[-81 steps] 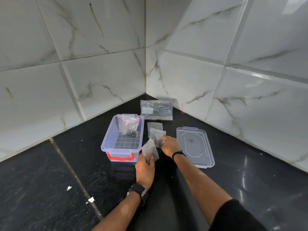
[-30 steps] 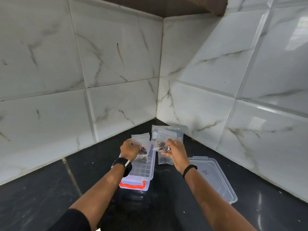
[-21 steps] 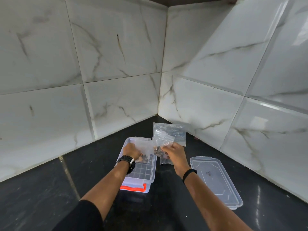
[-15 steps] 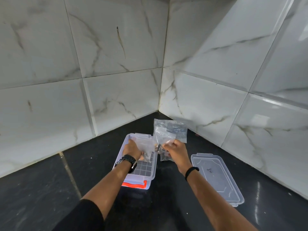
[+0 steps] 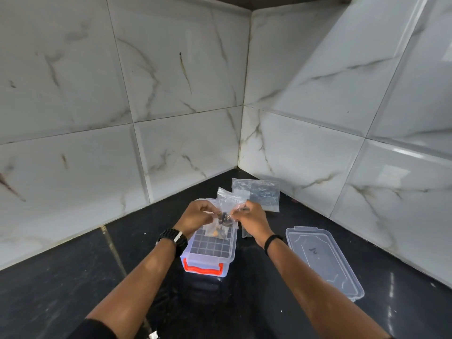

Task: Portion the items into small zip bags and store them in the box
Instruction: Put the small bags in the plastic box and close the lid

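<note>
From the head view, the only one we have, both of our hands meet just above the far end of the clear box (image 5: 208, 250), a little below the middle of the frame. Our left hand (image 5: 195, 217) and right hand (image 5: 252, 217) each pinch a side of one small zip bag (image 5: 226, 211), fingers curled on the plastic, so neither hand is free. The bag stands upright between them with dark items in its lower half; what they are is too small for us to tell.

Half a second ago our left hand was down inside the box with its own bag while our right hand held this one alone. Now a second filled bag (image 5: 217, 232) lies in the box just below our hands, and the left hand has come up to join the right. We judge that one portion is stored and that we are now closing the strip of the next.

The lid (image 5: 322, 260) lies off to the lower right on the black counter (image 5: 73, 277), well apart from the box. The large supply bag (image 5: 259, 196) lies behind our hands near the tiled corner. The box's orange latch (image 5: 203, 267) faces us, open.
</note>
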